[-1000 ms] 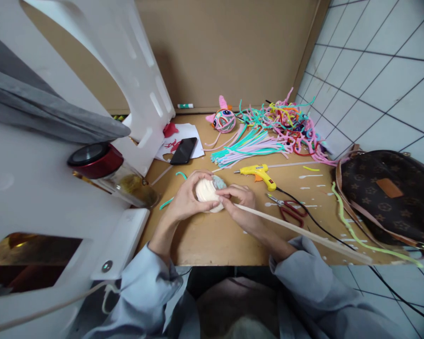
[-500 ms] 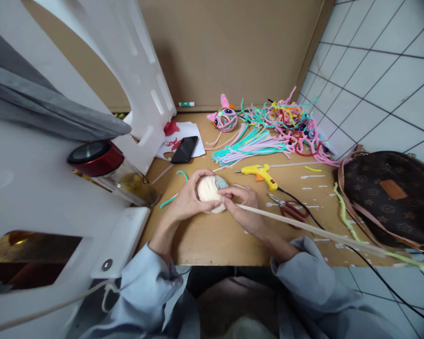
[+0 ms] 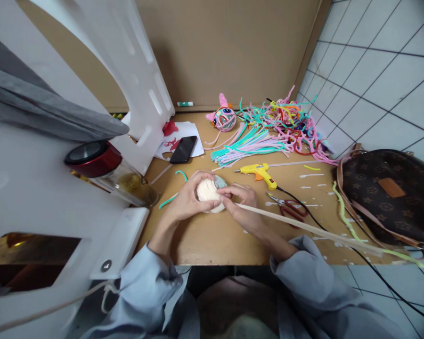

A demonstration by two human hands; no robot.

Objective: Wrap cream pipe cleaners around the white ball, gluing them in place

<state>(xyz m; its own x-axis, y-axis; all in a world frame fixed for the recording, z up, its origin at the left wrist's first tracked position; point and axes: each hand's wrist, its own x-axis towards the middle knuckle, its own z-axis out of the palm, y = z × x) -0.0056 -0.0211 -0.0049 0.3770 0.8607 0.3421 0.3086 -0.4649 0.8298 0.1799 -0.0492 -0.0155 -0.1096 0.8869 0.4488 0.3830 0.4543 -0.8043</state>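
Note:
Wrapped in cream strands, a ball [image 3: 207, 190] with a pale blue-green patch at its upper right sits between my hands above the table. My left hand [image 3: 189, 200] curls around its left side, thumb below and fingers over the top. At the ball's right side, my right hand [image 3: 240, 202] pinches a long cream pipe cleaner [image 3: 297, 225], which trails off to the lower right over my forearm. The exact pinch point is partly hidden by the fingers. A yellow glue gun [image 3: 257, 173] lies beyond my right hand, and red-handled scissors [image 3: 289, 207] lie to its right.
A bundle of pastel pipe cleaners [image 3: 247, 147] and a tangled pile [image 3: 293, 117] lie at the back, beside a pink decorated ball [image 3: 225, 119]. A phone [image 3: 183, 149] rests on paper. A glass bottle [image 3: 127, 181] stands left; a brown bag [image 3: 388, 193] sits right.
The whole view has shifted very slightly. Both hands keep their hold on the ball and the pipe cleaner, with hardly any visible movement.

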